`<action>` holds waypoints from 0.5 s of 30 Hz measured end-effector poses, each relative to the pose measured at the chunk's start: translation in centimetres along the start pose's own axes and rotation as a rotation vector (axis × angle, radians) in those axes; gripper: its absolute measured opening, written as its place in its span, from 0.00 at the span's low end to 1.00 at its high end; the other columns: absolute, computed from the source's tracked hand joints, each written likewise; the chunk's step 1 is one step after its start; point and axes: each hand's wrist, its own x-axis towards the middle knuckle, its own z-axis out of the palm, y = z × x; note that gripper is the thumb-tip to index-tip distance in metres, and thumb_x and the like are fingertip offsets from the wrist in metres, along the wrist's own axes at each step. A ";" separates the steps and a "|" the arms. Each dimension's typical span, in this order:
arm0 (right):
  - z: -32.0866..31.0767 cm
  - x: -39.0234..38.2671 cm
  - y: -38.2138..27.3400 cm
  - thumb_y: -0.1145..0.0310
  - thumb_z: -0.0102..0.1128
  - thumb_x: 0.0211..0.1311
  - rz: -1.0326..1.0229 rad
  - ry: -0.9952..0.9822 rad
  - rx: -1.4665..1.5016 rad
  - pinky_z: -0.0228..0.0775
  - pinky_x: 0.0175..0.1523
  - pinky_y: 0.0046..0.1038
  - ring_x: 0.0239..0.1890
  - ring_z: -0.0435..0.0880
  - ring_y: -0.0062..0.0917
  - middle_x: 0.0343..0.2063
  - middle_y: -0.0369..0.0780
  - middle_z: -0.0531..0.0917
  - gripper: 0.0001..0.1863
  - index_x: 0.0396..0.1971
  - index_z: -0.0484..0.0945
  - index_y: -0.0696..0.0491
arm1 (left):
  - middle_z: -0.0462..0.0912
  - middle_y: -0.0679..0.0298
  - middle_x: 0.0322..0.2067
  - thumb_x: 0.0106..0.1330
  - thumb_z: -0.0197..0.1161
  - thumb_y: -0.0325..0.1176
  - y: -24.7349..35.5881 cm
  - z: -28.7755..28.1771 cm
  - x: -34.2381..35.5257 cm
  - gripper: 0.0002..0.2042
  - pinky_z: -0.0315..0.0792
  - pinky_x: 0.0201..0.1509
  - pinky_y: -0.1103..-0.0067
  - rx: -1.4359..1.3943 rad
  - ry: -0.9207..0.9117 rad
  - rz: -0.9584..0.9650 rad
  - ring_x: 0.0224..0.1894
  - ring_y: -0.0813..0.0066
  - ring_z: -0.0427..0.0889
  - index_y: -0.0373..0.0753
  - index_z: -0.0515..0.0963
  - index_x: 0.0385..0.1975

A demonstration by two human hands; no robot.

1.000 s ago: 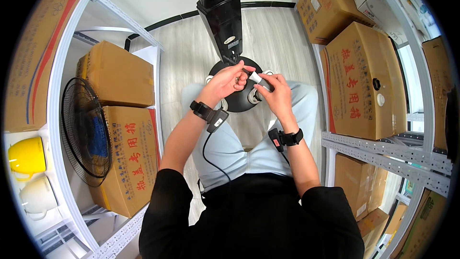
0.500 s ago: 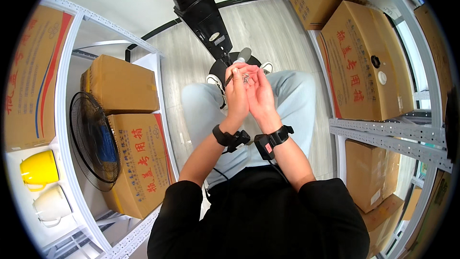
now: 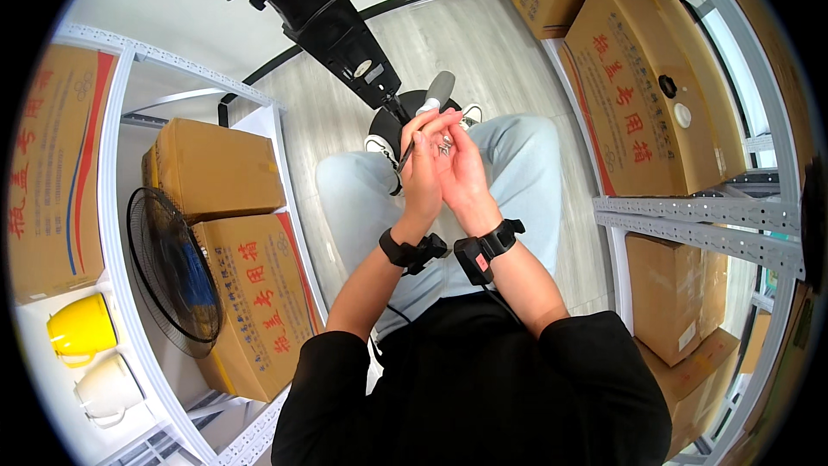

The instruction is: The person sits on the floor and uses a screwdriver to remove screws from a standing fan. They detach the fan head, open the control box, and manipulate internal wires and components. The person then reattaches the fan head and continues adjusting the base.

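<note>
My left hand (image 3: 420, 179) and my right hand (image 3: 467, 178) are cupped together over my knees, their inner edges touching. Several small silvery pieces that look like screws (image 3: 445, 147) lie in the right palm, its fingers curled partly around them. A thin dark rod (image 3: 407, 156) sticks out by the left thumb, held against that hand; its other end is hidden. Just beyond the fingertips is a grey-and-white handle-shaped object (image 3: 441, 87). The black fan body and stand (image 3: 336, 41) lean in front of me, above a round black base (image 3: 389, 124).
A black wire fan guard (image 3: 175, 272) leans against cardboard boxes (image 3: 257, 293) on the left shelving, near a yellow mug (image 3: 82, 328) and a white mug (image 3: 109, 388). More large boxes (image 3: 634, 91) fill the metal rack (image 3: 699, 211) on my right.
My right fingers have curled inward toward the left hand, partly covering the screws. The view has shifted, so the fan body sits further left and the left shelving lower.
</note>
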 end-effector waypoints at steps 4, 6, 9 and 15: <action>0.9 -0.1 -0.2 0.62 0.47 0.71 -0.015 -0.026 -0.069 0.73 0.53 0.26 0.47 0.79 0.23 0.43 0.36 0.79 0.12 0.46 0.73 0.52 | 0.69 0.52 0.58 0.75 0.35 0.47 0.1 -0.2 0.1 0.25 0.52 0.68 0.71 0.070 -0.051 0.028 0.63 0.66 0.64 0.32 0.55 0.61; 1.4 -0.3 -0.4 0.63 0.47 0.71 0.001 -0.063 -0.044 0.73 0.53 0.26 0.47 0.79 0.23 0.44 0.36 0.79 0.12 0.47 0.73 0.52 | 0.69 0.52 0.59 0.75 0.35 0.48 0.5 0.2 0.2 0.26 0.50 0.69 0.71 0.068 -0.034 0.016 0.64 0.66 0.62 0.33 0.54 0.62; 2.1 -0.7 -0.3 0.63 0.46 0.71 -0.006 -0.088 -0.085 0.73 0.52 0.26 0.47 0.79 0.22 0.44 0.36 0.79 0.14 0.49 0.72 0.53 | 0.66 0.51 0.61 0.75 0.35 0.48 0.8 0.3 0.4 0.27 0.49 0.69 0.71 0.092 -0.057 0.023 0.66 0.66 0.60 0.32 0.53 0.63; 1.9 -0.3 0.0 0.57 0.42 0.72 0.006 -0.096 -0.148 0.68 0.55 0.28 0.48 0.78 0.24 0.44 0.37 0.80 0.20 0.51 0.71 0.56 | 0.62 0.50 0.64 0.75 0.36 0.46 0.0 -1.0 0.7 0.27 0.50 0.69 0.71 0.210 -0.124 0.093 0.66 0.67 0.59 0.32 0.51 0.65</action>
